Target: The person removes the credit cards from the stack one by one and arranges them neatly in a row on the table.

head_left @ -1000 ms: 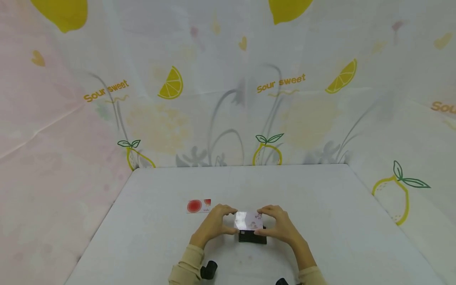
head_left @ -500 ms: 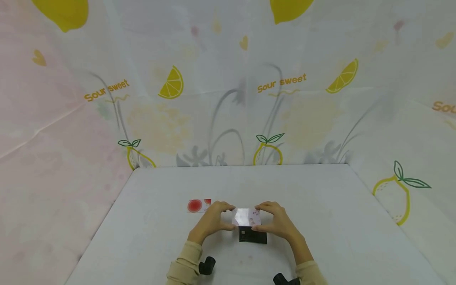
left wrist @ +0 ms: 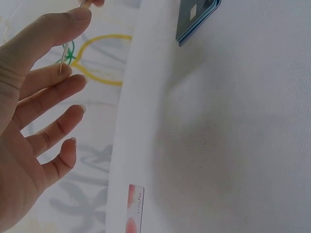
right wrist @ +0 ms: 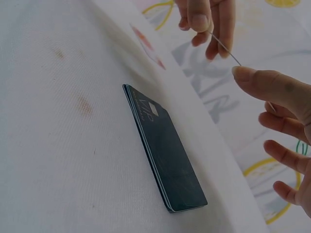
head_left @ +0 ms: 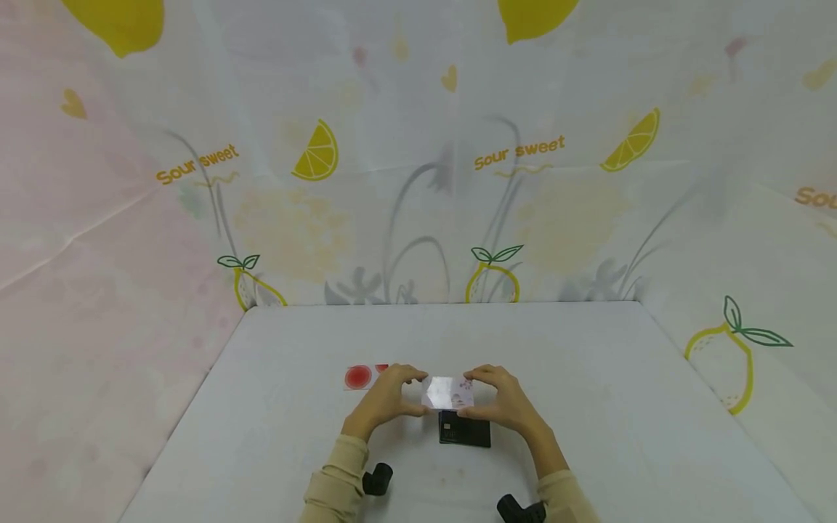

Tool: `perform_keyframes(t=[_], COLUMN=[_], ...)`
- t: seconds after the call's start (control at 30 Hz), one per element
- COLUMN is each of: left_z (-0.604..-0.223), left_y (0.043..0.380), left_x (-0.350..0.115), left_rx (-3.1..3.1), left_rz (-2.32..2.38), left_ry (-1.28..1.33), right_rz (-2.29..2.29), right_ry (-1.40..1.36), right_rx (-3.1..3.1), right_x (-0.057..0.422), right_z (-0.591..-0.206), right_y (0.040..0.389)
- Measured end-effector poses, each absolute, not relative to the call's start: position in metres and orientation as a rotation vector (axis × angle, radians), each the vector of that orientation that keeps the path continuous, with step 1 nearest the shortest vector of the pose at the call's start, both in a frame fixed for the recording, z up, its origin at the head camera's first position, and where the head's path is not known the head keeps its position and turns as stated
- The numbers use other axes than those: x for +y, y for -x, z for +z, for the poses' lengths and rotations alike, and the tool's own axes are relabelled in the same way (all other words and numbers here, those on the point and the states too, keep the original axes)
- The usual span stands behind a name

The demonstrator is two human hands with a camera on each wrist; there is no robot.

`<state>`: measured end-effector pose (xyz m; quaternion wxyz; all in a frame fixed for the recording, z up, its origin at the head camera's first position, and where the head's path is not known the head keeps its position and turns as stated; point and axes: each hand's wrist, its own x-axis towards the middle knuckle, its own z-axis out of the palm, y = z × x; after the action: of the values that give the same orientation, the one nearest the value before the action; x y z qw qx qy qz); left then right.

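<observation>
A pale pink card with a blossom print and a bright glare is held between my two hands. My left hand pinches its left end with thumb and forefinger; in the left wrist view the other fingers of the left hand spread away. My right hand pinches the right end. Edge-on, the card shows as a thin line in both wrist views. Just below it in the head view lies a neat stack of black cards, the top one with a chip and "VIP" lettering.
On the white table, a card with a red circle print lies behind my left hand, partly covered by it. Lemon-patterned cloth stands round the back and sides. Black devices sit at both wrists.
Both hands have moved the pink card away from me and slightly left, off the black stack, which now shows more fully. The left hand covers more of the red-printed card.
</observation>
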<state>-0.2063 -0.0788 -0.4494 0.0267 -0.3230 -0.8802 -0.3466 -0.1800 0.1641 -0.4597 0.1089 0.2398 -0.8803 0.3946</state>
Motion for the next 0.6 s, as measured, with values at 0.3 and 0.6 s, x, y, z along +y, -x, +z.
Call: perform_keyframes(t=[0.3,0.6], left_z=[-0.445,-0.445], left_y=[0.212,0.216], left_x=[-0.081,-0.083], left_rx=[-2.741,-2.773], left_rz=[-1.067,-1.067], left_ry=[1.009,0.981], right_rz=[1.147,1.155], right_ry=[-0.719,-0.726], right_rx=[-2.575,-2.576], right_x=[0.161,0.157], right_z=[-0.461,-0.464], right_y=[0.186,0.193])
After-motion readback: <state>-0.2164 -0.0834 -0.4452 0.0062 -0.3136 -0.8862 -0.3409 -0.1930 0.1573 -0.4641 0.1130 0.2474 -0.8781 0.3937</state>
